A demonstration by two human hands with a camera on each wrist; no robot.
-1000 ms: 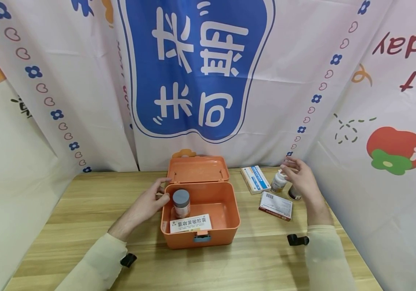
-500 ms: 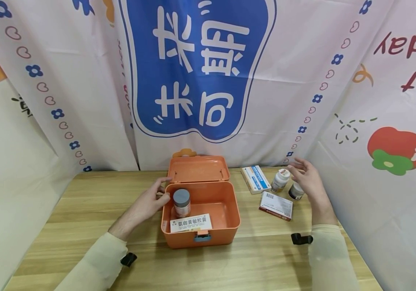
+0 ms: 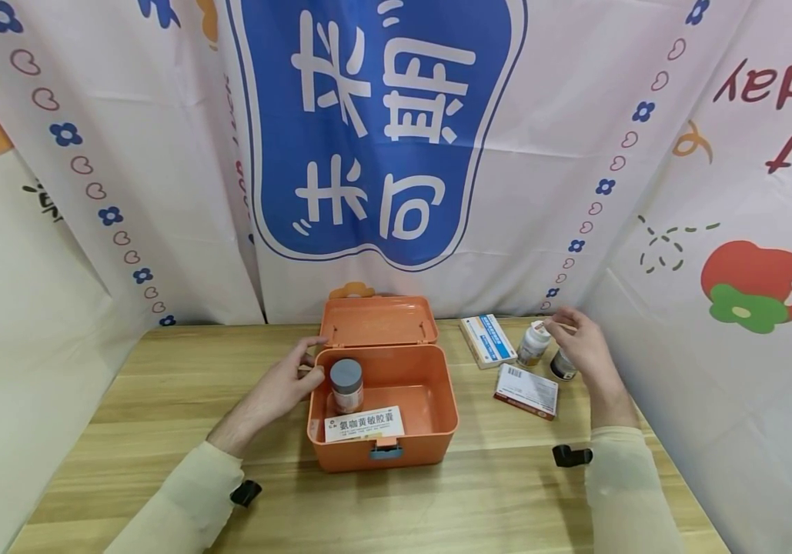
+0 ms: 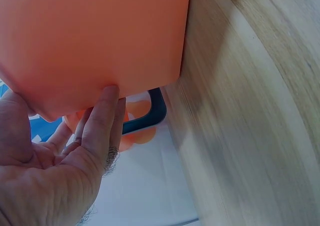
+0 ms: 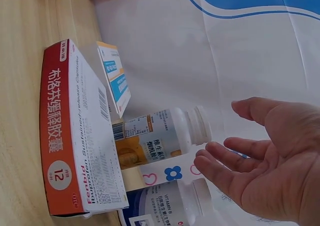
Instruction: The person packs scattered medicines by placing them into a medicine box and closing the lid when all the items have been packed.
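Yellow-labelled vitamin bottle (image 5: pixel 162 136) stands two o'clock from the orange box (image 3: pixel 426 452); right hand (image 3: pixel 586 348) gapes, empty; left hand (image 3: pixel 286 388), relaxed, touches box.

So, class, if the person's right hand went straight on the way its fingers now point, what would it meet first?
Probably the white cap of the yellow-labelled bottle, just ahead of the right hand in the right wrist view; depth is unclear, so it might pass over.

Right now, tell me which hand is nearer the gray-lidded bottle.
Left. The left hand touches the orange box, just left of the gray-lidded bottle; the right hand is well to its right, beyond the box.
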